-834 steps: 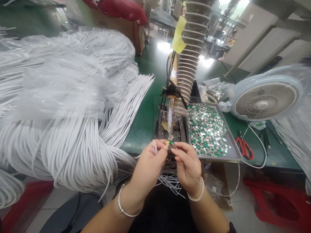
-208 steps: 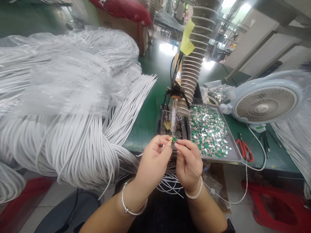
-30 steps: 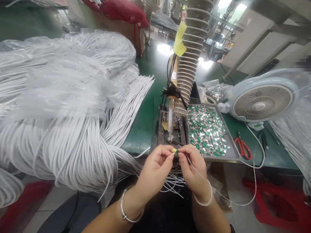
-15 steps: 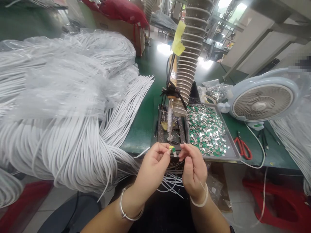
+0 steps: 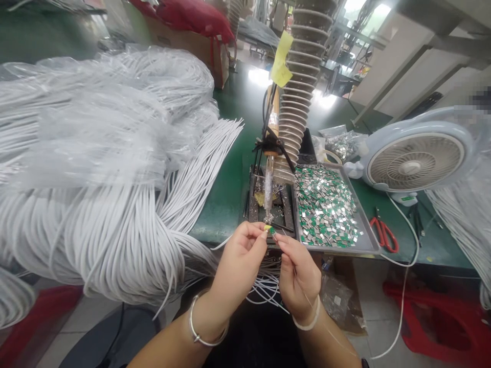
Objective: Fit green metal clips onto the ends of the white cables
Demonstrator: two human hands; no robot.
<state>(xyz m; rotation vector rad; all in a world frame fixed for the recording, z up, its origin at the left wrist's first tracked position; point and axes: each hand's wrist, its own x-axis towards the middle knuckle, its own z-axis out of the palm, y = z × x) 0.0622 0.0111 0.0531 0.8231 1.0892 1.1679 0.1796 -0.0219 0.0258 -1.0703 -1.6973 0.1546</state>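
Note:
My left hand pinches a small green circuit board between thumb and forefinger, with a yellow patch showing at the fingertips. My right hand is closed close beside it, its fingertips almost at the board. A thin solder wire runs from the right fingers down past the wrist. Just beyond the hands, a soldering iron hangs tip down in its stand, and its tip is right above the board. Whether board and tip touch I cannot tell.
A grey tray of small green and metal boards sits to the right, near red-handled pliers and a fan. Bundles of white cables cover the left. A ribbed duct comes down behind the iron.
My right hand has moved left and closed in on the board, with thin wire now visible along it. My left hand has raised the board slightly toward the iron's tip.

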